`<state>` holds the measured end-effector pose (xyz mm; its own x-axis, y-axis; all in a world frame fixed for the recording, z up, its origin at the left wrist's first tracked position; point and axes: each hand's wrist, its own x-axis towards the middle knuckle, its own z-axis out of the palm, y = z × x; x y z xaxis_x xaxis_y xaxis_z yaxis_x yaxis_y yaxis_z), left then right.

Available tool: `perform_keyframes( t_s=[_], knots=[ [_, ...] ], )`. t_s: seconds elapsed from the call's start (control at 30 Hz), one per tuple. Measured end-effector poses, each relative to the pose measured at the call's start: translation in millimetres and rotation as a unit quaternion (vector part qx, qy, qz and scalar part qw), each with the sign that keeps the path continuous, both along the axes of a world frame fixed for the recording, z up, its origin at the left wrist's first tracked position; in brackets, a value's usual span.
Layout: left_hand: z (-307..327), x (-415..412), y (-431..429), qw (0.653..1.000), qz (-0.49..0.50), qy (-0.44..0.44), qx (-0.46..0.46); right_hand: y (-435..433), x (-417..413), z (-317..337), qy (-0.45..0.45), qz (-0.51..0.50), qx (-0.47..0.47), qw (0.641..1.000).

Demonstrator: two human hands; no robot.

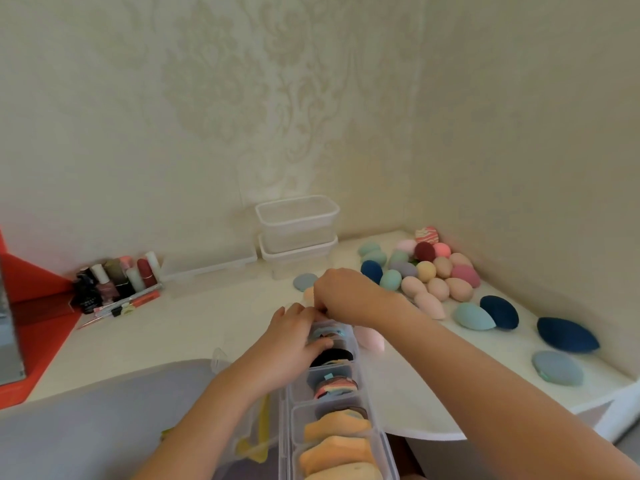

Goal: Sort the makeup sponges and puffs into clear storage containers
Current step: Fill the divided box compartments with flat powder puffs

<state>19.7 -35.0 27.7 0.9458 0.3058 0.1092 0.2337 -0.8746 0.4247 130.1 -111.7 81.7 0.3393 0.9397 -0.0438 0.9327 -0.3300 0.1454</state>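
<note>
**Both hands at the far end of the divided organiser**

A long clear organiser (pixel 332 403) with a row of compartments runs away from the person across the white counter (pixel 194 327), and serves here as the landmark. Its nearest compartments hold orange-tan flat puffs (pixel 337 441); the next one up holds a striped pink-and-blue puff (pixel 335 388), then a black puff (pixel 332 356), then light-blue puffs (pixel 325 332) in the farthest compartment.

The left hand (pixel 294 337) lies over the organiser's left wall beside the blue and black puffs, its fingers curled down onto that far section. The right hand (pixel 346 292) reaches over the organiser's far end with its fingers pinched together; whether they grip anything cannot be told, since the tips are hidden between the two hands.

A pink sponge (pixel 370 337) lies just right of the organiser's far end. Farther right and beyond it sits a heap of egg-shaped sponges (pixel 426 271) in many colours, with dark-blue sponges (pixel 568 334) and a grey puff (pixel 557 367) well apart to the right. Behind the organiser, against the wall, stand two stacked clear tubs (pixel 298 233). Far to its left stand cosmetics bottles (pixel 117 278).
</note>
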Motion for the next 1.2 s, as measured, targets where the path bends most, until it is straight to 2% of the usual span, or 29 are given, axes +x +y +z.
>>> perform_keyframes(
  t_s=[0.17, 0.43, 0.53, 0.63, 0.7, 0.9, 1.1, 1.2],
  knots=[
    [1.0, -1.7, -4.2, 0.999, 0.009, -0.021, -0.025, -1.9, 4.9, 4.1, 0.087, -0.007, -0.083, 0.993],
    [1.3, -1.9, -4.8, 1.0, 0.013, -0.002, 0.023, -3.5, -0.9, -2.5, 0.115, -0.046, -0.045, 0.991],
    [4.2, -0.6, -1.6, 0.999, 0.015, 0.025, 0.022, -11.3, 5.7, 1.1, 0.183, -0.023, 0.062, 0.981],
    [8.5, 3.6, 2.6, 0.995, 0.002, 0.076, 0.065, -30.1, 20.1, 17.3, 0.263, -0.012, 0.211, 0.941],
    [12.0, 6.1, 5.2, 0.99, -0.007, 0.109, 0.089, -46.1, 34.7, 27.8, 0.285, -0.036, 0.27, 0.919],
    [16.9, 4.7, 15.3, 0.987, 0.005, 0.148, 0.058, -84.9, 79.2, 17.6, 0.241, -0.164, 0.278, 0.915],
    [21.1, -7.7, 40.2, 0.989, 0.013, 0.14, 0.035, -90.8, 93.2, -1.9, 0.216, -0.203, 0.248, 0.922],
    [21.1, -9.9, 53.0, 0.99, 0.016, 0.137, 0.014, -80.3, 97.1, -8.9, 0.243, -0.197, 0.263, 0.913]
  ],
)
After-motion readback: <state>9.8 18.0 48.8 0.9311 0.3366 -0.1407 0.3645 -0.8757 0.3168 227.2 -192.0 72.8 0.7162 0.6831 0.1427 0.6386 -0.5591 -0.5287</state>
